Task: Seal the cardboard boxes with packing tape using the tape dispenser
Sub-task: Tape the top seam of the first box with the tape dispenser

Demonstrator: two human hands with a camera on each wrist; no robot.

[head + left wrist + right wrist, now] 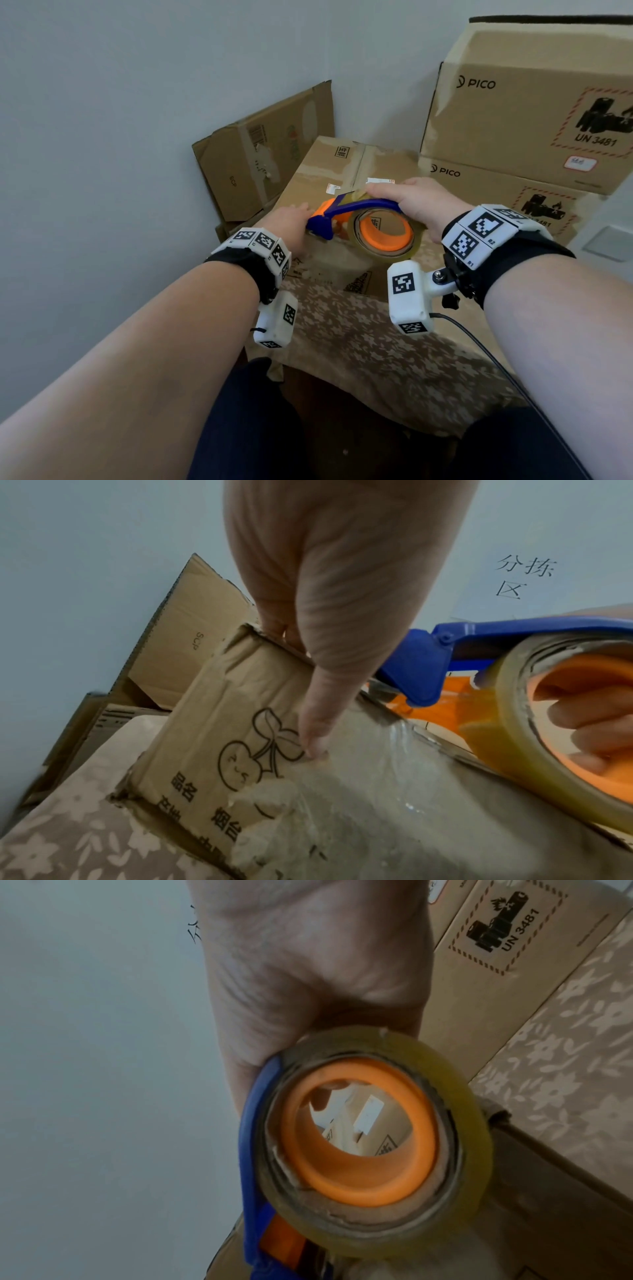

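A worn cardboard box sits on a floral cloth; its side bears a cherry drawing. My right hand grips the tape dispenser from above, with fingers inside the orange core of the clear tape roll. The dispenser's blue front end rests near the box's top left edge. My left hand lies on that edge right beside it, thumb pressing straight on the box's side. A strip of clear tape shines on the box below the roll. The right wrist view shows the roll close up.
Two stacked PICO boxes stand close at the right, against the wall. Flattened cardboard leans on the wall at the back left. The floral cloth covers the surface toward me. A cable hangs from my right wrist camera.
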